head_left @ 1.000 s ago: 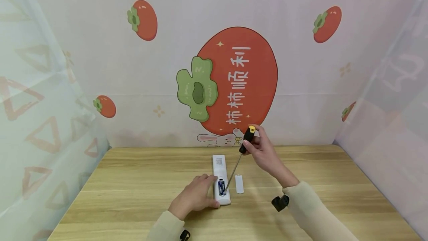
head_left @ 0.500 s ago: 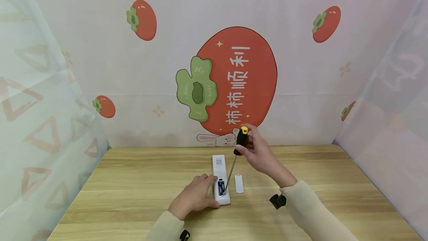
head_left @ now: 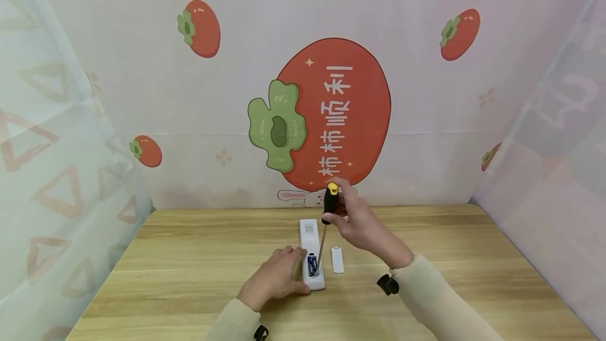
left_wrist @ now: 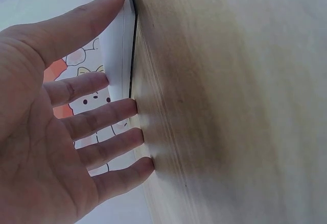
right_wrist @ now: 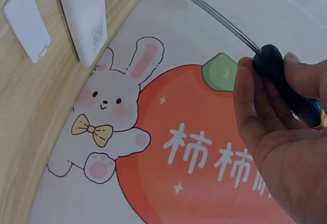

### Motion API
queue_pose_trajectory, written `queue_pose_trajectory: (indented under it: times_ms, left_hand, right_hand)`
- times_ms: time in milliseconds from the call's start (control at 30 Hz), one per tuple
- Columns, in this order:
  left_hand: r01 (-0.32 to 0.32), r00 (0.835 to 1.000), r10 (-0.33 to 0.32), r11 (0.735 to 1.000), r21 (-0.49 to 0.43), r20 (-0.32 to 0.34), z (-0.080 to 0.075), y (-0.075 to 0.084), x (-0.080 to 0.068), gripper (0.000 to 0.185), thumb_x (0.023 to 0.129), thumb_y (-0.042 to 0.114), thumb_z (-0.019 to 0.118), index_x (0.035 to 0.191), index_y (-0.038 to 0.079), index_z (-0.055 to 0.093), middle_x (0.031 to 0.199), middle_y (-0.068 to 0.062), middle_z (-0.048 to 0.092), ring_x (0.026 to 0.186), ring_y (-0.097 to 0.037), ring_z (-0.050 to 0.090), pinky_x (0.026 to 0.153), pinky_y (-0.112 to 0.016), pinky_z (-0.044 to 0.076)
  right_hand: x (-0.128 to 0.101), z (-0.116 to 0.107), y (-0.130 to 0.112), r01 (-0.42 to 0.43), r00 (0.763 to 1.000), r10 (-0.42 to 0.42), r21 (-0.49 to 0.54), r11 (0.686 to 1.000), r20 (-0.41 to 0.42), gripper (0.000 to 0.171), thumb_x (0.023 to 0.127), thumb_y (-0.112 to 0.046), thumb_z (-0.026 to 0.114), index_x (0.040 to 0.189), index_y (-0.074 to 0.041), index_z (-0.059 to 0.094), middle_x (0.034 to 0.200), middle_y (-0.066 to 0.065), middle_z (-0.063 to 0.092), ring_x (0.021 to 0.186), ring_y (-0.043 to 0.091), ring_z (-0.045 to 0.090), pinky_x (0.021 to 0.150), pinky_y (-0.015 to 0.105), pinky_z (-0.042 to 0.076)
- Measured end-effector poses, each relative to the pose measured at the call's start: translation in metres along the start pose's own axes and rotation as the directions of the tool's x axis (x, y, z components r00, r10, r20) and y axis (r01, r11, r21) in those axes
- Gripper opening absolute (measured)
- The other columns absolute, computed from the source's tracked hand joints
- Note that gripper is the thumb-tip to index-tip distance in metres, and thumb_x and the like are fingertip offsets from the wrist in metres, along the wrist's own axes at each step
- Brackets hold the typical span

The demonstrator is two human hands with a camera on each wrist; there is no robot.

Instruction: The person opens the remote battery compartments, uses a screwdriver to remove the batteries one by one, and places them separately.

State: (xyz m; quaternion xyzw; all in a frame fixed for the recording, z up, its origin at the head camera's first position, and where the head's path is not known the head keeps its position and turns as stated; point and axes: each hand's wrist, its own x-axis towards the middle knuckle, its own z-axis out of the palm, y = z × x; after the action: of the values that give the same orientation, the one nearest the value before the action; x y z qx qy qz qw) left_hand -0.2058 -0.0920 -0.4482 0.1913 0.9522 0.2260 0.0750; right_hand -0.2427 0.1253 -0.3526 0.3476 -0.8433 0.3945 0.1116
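Right hand [head_left: 360, 222] grips a screwdriver [head_left: 326, 225] by its handle, tip set in the battery bay of a white remote [head_left: 312, 257]. Left hand [head_left: 276, 278], fingers straight, steadies the remote on the table [head_left: 189, 267]; the battery cover [head_left: 337, 259] lies just beside it.

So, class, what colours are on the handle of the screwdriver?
The screwdriver handle is black with a yellow cap at the end, clearest in the head view.

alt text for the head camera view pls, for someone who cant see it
A right hand holds a black-handled screwdriver, its tip in the open battery bay of a white remote steadied by the left hand. The battery cover lies beside it on the wooden table.
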Motion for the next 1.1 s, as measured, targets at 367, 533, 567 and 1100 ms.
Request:
queue_pose_trajectory:
  times_ms: [367, 533, 567, 1100]
  left_hand:
    - [-0.005, 1.0, 0.005, 1.0, 0.006, -0.008, 0.001, -0.003, 0.001, 0.08, 0.075, 0.037, 0.091, 0.138, 0.003, 0.057, 0.125, -0.016, 0.06, 0.117, -0.037, 0.055, 0.094, -0.056, 0.051]
    - [-0.005, 1.0, 0.005, 1.0, 0.004, -0.004, 0.002, -0.003, 0.002, 0.08, 0.075, 0.037, 0.091, 0.138, 0.002, 0.057, 0.126, -0.016, 0.06, 0.117, -0.037, 0.055, 0.094, -0.056, 0.051]
    - [-0.006, 1.0, 0.006, 1.0, 0.004, -0.003, 0.002, -0.003, 0.002, 0.08, 0.075, 0.037, 0.091, 0.138, 0.002, 0.057, 0.126, -0.016, 0.06, 0.117, -0.037, 0.055, 0.094, -0.056, 0.051]
    - [0.003, 1.0, -0.003, 1.0, 0.001, -0.002, 0.0, 0.001, 0.002, 0.079, 0.073, 0.035, 0.093, 0.135, 0.003, 0.058, 0.12, -0.015, 0.061, 0.111, -0.036, 0.056, 0.094, -0.054, 0.051]
  right_hand:
    - [-0.003, 0.002, -0.015, 0.107, 0.994, -0.107, -0.094, 0.99, 0.006, 0.071, 0.086, -0.001, 0.079, 0.138, -0.005, 0.03, 0.093, 0.005, 0.063, 0.081, 0.014, 0.069, 0.074, 0.027, 0.059]
    - [-0.004, 0.002, -0.013, 0.082, 0.997, -0.082, -0.133, 0.988, 0.009, 0.073, 0.086, -0.004, 0.079, 0.139, -0.005, 0.028, 0.091, 0.005, 0.065, 0.079, 0.014, 0.07, 0.073, 0.027, 0.059]
    - [-0.005, 0.002, -0.012, 0.084, 0.997, -0.083, -0.131, 0.988, 0.011, 0.074, 0.086, -0.004, 0.079, 0.139, -0.004, 0.028, 0.091, 0.005, 0.065, 0.08, 0.014, 0.07, 0.073, 0.027, 0.059]
    - [-0.009, 0.0, -0.019, 0.1, 0.992, -0.092, -0.104, 0.99, 0.081, 0.066, 0.085, -0.003, 0.08, 0.133, -0.008, 0.034, 0.093, 0.0, 0.062, 0.081, 0.008, 0.068, 0.076, 0.025, 0.058]
